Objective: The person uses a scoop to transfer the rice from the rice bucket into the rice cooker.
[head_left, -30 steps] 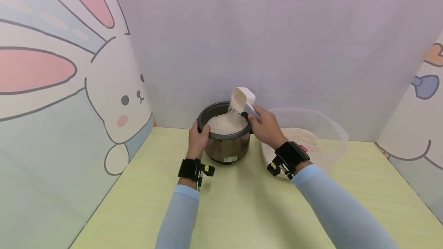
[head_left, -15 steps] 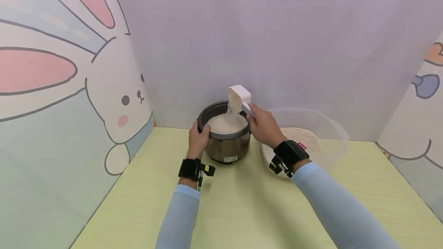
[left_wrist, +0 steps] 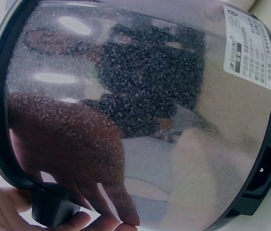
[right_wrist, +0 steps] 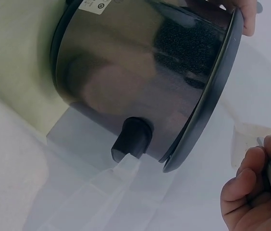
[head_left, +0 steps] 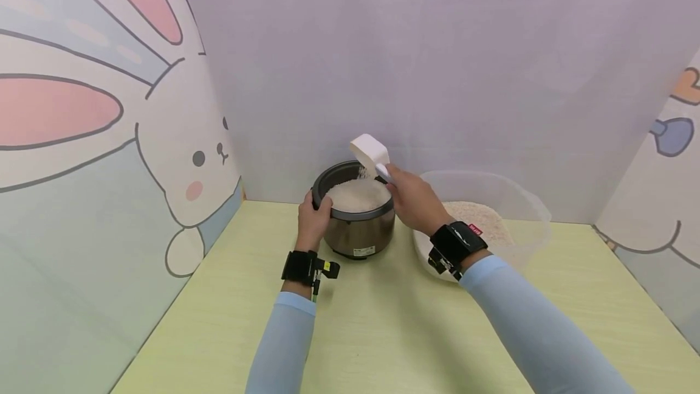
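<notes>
A brown metallic rice cooker (head_left: 358,233) with a dark rim stands lidless on the table, white rice (head_left: 358,195) heaped inside. My left hand (head_left: 313,222) grips its left side, thumb over the rim; in the left wrist view the fingers lie around a black side handle (left_wrist: 54,208). Above the cooker my right hand (head_left: 418,202) holds a white measuring scoop (head_left: 372,152) by its handle. The scoop is tipped mouth-down to the left, and a short stream of grains falls from it onto the rice. In the right wrist view, thumb and fingers (right_wrist: 243,185) pinch the handle.
Right of the cooker sits a translucent plastic tub (head_left: 527,202) with more rice (head_left: 478,221) in it, partly behind my right wrist. A lilac backdrop (head_left: 306,78) rises close behind both. Printed panels with a rabbit (head_left: 180,138) flank the pale yellow table (head_left: 350,333).
My right hand has shifted a little left and turned the scoop further over, its mouth now facing down. The stream of rice has thinned. My left hand has stayed on the cooker.
</notes>
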The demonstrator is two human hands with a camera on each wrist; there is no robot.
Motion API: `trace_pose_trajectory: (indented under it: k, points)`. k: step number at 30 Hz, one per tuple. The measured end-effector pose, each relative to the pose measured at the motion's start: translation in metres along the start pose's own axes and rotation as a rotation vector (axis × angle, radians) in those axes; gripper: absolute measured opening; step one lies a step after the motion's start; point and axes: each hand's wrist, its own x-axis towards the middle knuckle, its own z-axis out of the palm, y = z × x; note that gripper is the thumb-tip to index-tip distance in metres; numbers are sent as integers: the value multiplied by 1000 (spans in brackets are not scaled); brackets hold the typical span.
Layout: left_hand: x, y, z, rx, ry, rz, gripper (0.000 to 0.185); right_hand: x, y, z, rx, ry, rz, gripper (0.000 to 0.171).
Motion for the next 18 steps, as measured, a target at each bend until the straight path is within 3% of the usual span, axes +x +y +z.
trace_pose_trajectory:
  k: [8,18]
  points:
    - [0,0,0,-6,-10,8,46,-8,2,-1,-38,9,-59,45]
    - [-1,-2,-1,6,-9,66,38,-15,10,5,-53,-27,-37,49]
